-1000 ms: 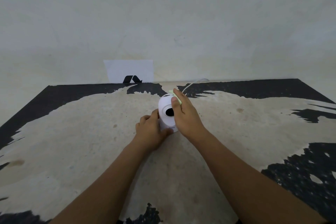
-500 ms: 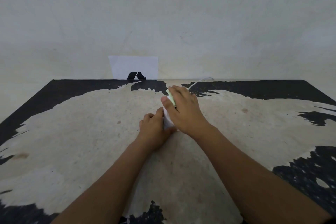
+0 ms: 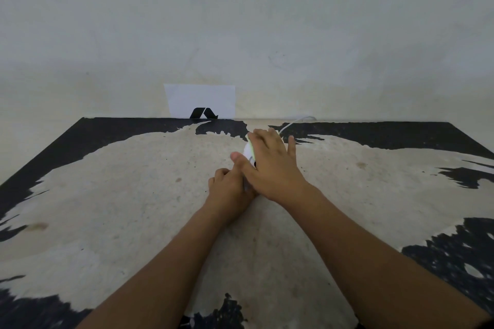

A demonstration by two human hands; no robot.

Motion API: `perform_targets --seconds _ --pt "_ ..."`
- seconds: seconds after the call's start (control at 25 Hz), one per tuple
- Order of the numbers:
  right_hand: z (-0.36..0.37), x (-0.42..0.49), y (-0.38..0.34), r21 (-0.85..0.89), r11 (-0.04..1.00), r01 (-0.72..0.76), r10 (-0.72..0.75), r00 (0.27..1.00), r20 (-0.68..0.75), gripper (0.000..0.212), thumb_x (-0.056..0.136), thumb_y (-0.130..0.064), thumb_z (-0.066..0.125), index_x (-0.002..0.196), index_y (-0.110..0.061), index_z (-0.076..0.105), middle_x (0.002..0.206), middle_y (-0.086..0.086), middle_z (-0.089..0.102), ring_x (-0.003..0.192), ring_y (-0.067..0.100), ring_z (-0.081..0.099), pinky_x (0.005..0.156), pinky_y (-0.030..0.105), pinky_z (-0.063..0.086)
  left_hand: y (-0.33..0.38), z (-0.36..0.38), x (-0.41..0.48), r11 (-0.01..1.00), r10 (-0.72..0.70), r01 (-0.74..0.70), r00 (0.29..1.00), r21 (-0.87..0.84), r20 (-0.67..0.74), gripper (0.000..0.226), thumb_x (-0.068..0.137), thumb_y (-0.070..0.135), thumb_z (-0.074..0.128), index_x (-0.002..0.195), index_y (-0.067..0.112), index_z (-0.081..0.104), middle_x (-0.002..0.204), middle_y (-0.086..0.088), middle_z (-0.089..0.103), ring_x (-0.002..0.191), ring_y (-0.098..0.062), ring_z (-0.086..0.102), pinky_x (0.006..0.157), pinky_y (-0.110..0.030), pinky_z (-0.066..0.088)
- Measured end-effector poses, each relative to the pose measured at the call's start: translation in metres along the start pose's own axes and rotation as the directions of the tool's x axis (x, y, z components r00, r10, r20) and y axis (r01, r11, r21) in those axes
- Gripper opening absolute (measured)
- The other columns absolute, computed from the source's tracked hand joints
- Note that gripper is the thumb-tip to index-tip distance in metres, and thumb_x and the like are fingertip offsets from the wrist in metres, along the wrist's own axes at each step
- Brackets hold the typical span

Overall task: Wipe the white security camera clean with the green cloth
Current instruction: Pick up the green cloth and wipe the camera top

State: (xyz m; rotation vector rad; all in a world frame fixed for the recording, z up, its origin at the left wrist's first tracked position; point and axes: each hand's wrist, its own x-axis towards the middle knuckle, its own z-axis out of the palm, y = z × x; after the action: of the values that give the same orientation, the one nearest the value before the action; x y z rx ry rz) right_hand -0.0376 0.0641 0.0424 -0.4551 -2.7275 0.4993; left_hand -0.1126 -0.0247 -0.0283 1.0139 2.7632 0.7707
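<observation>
On the worn desk (image 3: 112, 195), my left hand (image 3: 230, 189) is wrapped around the camera's (image 3: 249, 153) base near centre. At its 2 o'clock, my right hand (image 3: 270, 165) lies spread over the camera, pressing the cloth (image 3: 248, 139) on it; only a green edge shows.

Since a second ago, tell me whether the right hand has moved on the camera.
Yes. The right hand has slid down over the front of the white security camera, now covering nearly all of the dark lens, while the left hand grips the base.
</observation>
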Motion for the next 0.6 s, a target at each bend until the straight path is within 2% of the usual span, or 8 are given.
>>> perform_targets --seconds 0.08,0.16,0.2,0.28,0.36,0.44,0.52,0.6 --pt "-0.005 0.005 -0.003 -0.007 1.000 0.009 -0.009 0.999 0.039 0.072 0.089 -0.067 0.018 0.145 -0.024 0.031 0.157 -0.003 0.031 0.150 0.020 0.007 0.117 0.056 -0.011 0.002 -0.006 -0.001 0.999 0.001 0.000 1.000 -0.036 0.027 0.058 0.086 0.050 0.048 0.139 0.027 0.037 0.134 -0.003 0.056 0.127 -0.028 0.041 0.100 -0.042 0.033" --pt "-0.009 0.009 -0.002 0.113 0.994 -0.011 0.006 0.999 0.046 0.077 0.084 -0.071 0.009 0.150 -0.031 0.019 0.153 -0.006 0.038 0.150 0.020 0.010 0.116 0.055 -0.013 0.003 -0.023 -0.008 0.984 0.022 -0.014 0.999 -0.179 0.043 0.067 0.087 0.036 0.057 0.145 0.022 0.028 0.144 -0.006 0.049 0.130 -0.029 0.044 0.104 -0.039 0.035" --pt "-0.011 0.011 0.001 0.207 0.978 -0.026 0.018 0.999 0.038 0.079 0.081 -0.072 0.005 0.151 -0.034 0.010 0.151 -0.008 0.043 0.150 0.020 0.012 0.116 0.054 -0.014 0.003 -0.035 -0.010 0.966 0.038 -0.034 0.999 -0.255 0.009 0.069 0.089 0.026 0.057 0.148 0.019 0.022 0.149 -0.008 0.043 0.133 -0.028 0.043 0.105 -0.033 0.034" --pt "-0.012 0.014 0.008 0.399 0.915 -0.064 0.055 0.998 0.034 0.081 0.077 -0.075 0.002 0.150 -0.040 -0.002 0.151 -0.009 0.043 0.150 0.017 0.013 0.117 0.053 -0.014 0.006 -0.061 -0.013 0.938 0.089 -0.138 0.983 -0.317 -0.164 0.061 0.093 0.011 0.046 0.149 0.017 0.021 0.151 -0.010 0.039 0.132 -0.026 0.044 0.097 -0.023 0.034" --pt "-0.015 0.016 0.009 0.555 0.824 -0.114 0.093 0.994 0.066 0.083 0.074 -0.078 0.002 0.149 -0.042 -0.005 0.156 -0.009 0.035 0.150 0.016 0.010 0.119 0.050 -0.010 0.021 -0.077 -0.011 0.906 0.186 -0.267 0.948 -0.327 -0.260 0.055 0.093 0.004 0.036 0.146 0.017 0.030 0.146 -0.012 0.046 0.129 -0.026 0.048 0.097 -0.026 0.038" --pt "-0.020 0.015 0.007 0.720 0.675 -0.158 0.144 0.986 0.081 0.079 0.080 -0.074 0.007 0.150 -0.039 0.001 0.158 -0.011 0.030 0.148 0.014 0.018 0.121 0.042 0.008 0.035 -0.079 -0.007 0.885 0.320 -0.366 0.927 -0.289 -0.194 0.053 0.092 0.003 0.033 0.143 0.016 0.038 0.148 -0.009 0.045 0.139 -0.022 0.038 0.109 -0.024 0.030" --pt "-0.022 0.007 0.008 0.847 0.508 -0.155 0.214 0.976 0.050 0.071 0.088 -0.067 0.012 0.151 -0.034 0.011 0.150 -0.017 0.037 0.137 0.001 0.035 0.115 0.030 0.023 0.038 -0.072 -0.004 0.892 0.367 -0.387 0.922 -0.235 -0.124 0.046 0.095 0.008 0.037 0.141 0.013 0.042 0.149 -0.007 0.043 0.142 -0.018 0.033 0.109 -0.016 0.021" --pt "-0.019 -0.004 0.014 0.873 0.449 -0.191 0.286 0.956 0.062 0.076 0.084 -0.072 0.014 0.150 -0.034 0.015 0.146 -0.019 0.038 0.130 -0.003 0.037 0.113 0.030 0.024 0.033 -0.067 -0.003 0.904 0.349 -0.368 0.929 -0.219 -0.123 0.044 0.098 0.020 0.041 0.142 0.015 0.041 0.152 -0.004 0.040 0.142 -0.015 0.033 0.109 -0.015 0.020"
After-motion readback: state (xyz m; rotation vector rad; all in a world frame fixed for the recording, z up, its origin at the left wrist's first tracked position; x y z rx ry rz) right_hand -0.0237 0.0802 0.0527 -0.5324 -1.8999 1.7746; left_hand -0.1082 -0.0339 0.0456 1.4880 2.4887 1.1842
